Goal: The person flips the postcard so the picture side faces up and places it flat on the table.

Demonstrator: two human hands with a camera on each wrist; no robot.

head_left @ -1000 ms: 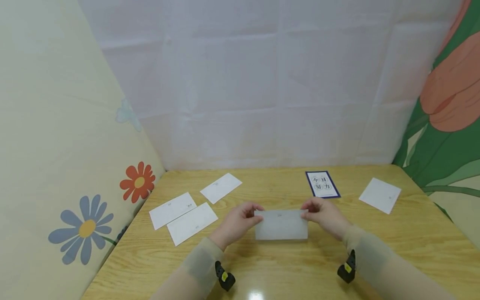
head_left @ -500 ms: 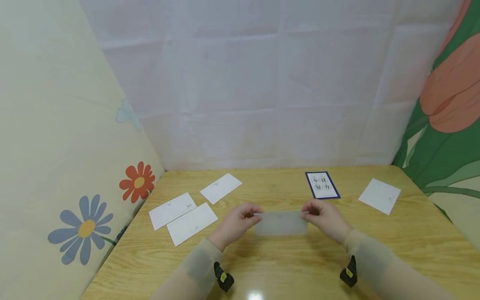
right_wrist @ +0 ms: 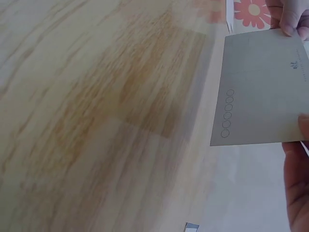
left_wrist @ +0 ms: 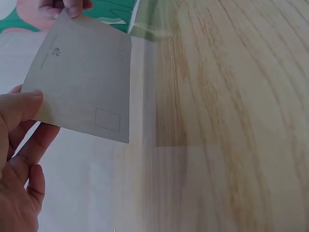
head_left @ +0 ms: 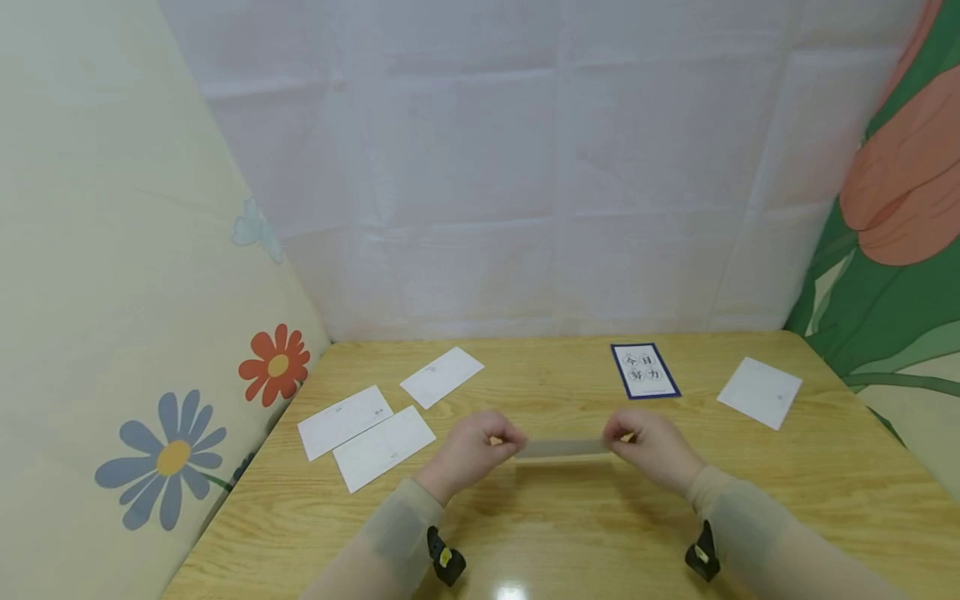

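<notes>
A pale postcard (head_left: 564, 449) hangs in the air above the table, tilted so that only a thin strip shows in the head view. My left hand (head_left: 474, 457) pinches one end between thumb and fingers; my right hand (head_left: 654, 447) pinches the opposite end. From the left wrist, one side of the postcard (left_wrist: 87, 79) shows a small printed square and tiny print. Circles in a row mark the other end of that postcard (right_wrist: 263, 89) in the right wrist view. Its opposite face is hidden from the wrist cameras.
On the wooden table (head_left: 555, 542) lie two white cards side by side, an upper one (head_left: 345, 422) and a lower one (head_left: 385, 448). Farther back are another white card (head_left: 442, 377), a blue-bordered card (head_left: 646, 372) with characters, and a white card (head_left: 761, 392) at right.
The postcard has tipped from showing its broad printed face to almost edge-on in the head view. Both hands have rotated and sunk slightly, keeping their pinch. The cards on the table stayed put.
</notes>
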